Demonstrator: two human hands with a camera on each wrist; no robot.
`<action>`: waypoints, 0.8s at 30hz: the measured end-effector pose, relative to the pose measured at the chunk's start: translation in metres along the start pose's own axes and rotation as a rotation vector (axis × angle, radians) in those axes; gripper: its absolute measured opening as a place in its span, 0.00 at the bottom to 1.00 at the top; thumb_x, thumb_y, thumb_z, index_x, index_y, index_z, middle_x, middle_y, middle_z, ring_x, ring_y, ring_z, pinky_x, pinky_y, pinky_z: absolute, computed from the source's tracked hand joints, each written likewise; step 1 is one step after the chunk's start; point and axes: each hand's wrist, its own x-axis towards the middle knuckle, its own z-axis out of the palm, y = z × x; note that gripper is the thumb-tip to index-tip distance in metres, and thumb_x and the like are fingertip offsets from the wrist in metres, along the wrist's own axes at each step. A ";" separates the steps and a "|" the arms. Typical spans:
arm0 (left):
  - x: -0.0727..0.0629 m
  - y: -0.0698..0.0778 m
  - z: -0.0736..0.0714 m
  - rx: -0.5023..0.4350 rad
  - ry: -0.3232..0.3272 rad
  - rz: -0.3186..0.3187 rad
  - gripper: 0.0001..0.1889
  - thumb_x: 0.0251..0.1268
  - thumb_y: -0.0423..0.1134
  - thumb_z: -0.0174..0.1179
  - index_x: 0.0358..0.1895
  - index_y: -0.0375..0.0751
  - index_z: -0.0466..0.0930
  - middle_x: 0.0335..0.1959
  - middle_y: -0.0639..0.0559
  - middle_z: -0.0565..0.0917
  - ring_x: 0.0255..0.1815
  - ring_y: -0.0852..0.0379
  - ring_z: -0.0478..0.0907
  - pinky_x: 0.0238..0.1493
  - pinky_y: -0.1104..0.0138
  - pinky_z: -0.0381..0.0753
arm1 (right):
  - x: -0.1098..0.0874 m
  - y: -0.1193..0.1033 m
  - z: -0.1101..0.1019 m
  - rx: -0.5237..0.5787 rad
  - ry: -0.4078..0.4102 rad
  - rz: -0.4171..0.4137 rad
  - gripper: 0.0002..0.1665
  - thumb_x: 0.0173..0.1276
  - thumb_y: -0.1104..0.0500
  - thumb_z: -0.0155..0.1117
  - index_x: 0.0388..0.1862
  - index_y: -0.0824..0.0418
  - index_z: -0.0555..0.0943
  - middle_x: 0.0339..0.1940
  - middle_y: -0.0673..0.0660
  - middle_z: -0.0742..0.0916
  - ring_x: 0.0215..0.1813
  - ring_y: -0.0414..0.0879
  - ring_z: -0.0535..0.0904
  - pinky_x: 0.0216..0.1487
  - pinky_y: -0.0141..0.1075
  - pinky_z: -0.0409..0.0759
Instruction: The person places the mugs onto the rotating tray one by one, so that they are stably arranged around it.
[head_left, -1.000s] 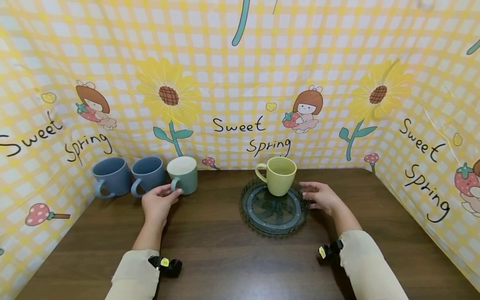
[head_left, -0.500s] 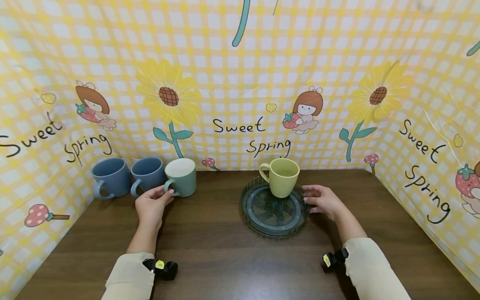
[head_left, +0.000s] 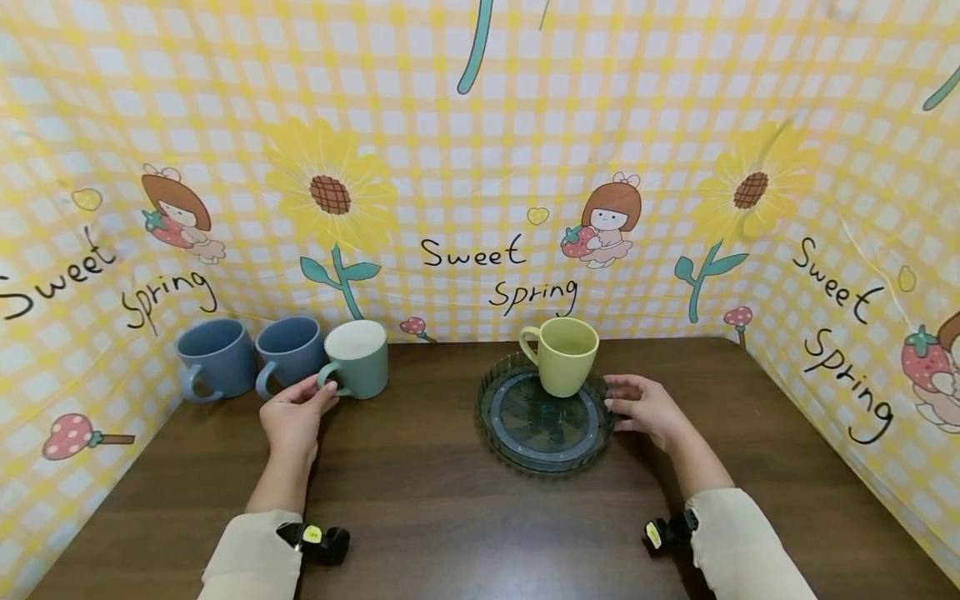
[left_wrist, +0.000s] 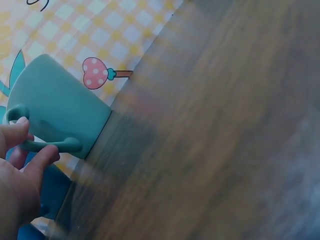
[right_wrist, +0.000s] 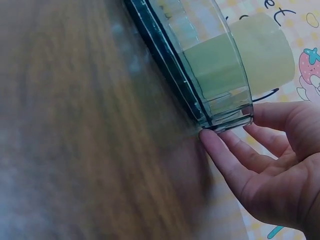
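Observation:
In the head view, my left hand (head_left: 291,421) pinches the handle of a green mug (head_left: 365,372) with a white inside. That mug stands upright at the table's back; the left wrist view shows thumb and fingertips on its handle (left_wrist: 70,145). On the right, my right hand (head_left: 648,410) touches the side of a round, dark see-through tray (head_left: 491,446). Its fingers look fairly straight, with fingertips (right_wrist: 207,135) against the tray's wall and base edge in the right wrist view. A yellow-green mug (head_left: 567,367) stands upright near the tray's far edge, handle to the left.
Two blue mugs (head_left: 217,362) stand in a row left of the green mug, handles toward the front left. A checked cloth backdrop (head_left: 465,167) rises behind and beside the brown wooden table (head_left: 435,508).
The green mug has shifted slightly left, its handle turned further left with my left hand. The yellow-green mug has moved slightly right around the tray while my right hand has come nearer.

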 end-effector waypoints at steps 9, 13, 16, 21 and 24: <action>-0.004 -0.001 0.003 0.006 -0.014 0.017 0.09 0.51 0.23 0.71 0.37 0.34 0.88 0.25 0.52 0.82 0.27 0.57 0.86 0.34 0.67 0.87 | -0.005 0.002 0.002 0.022 0.016 -0.015 0.31 0.72 0.68 0.58 0.71 0.73 0.62 0.63 0.74 0.72 0.54 0.52 0.77 0.43 0.42 0.86; -0.006 -0.001 0.005 0.005 -0.026 0.014 0.08 0.52 0.23 0.70 0.35 0.36 0.88 0.25 0.51 0.81 0.27 0.57 0.86 0.34 0.67 0.87 | -0.007 0.003 0.003 0.039 0.020 -0.007 0.32 0.71 0.68 0.58 0.71 0.73 0.62 0.63 0.74 0.72 0.54 0.52 0.77 0.43 0.41 0.86; -0.008 -0.001 0.007 0.005 -0.038 0.018 0.10 0.52 0.23 0.70 0.39 0.31 0.87 0.25 0.51 0.82 0.27 0.57 0.86 0.34 0.66 0.87 | -0.007 0.003 0.003 0.044 0.023 -0.008 0.32 0.71 0.68 0.58 0.71 0.73 0.62 0.63 0.74 0.72 0.54 0.53 0.77 0.42 0.41 0.86; -0.011 0.000 0.010 -0.007 -0.049 0.015 0.14 0.52 0.22 0.70 0.44 0.24 0.84 0.24 0.52 0.83 0.27 0.57 0.86 0.34 0.66 0.87 | -0.007 0.004 0.003 0.047 0.024 -0.012 0.32 0.71 0.69 0.57 0.71 0.73 0.61 0.62 0.74 0.72 0.53 0.52 0.78 0.42 0.42 0.86; -0.012 0.000 0.011 -0.013 -0.056 0.014 0.16 0.52 0.22 0.70 0.46 0.22 0.83 0.24 0.51 0.83 0.27 0.57 0.85 0.34 0.65 0.87 | -0.007 0.004 0.003 0.048 0.025 -0.007 0.32 0.71 0.69 0.57 0.71 0.73 0.61 0.62 0.74 0.72 0.53 0.51 0.78 0.43 0.42 0.86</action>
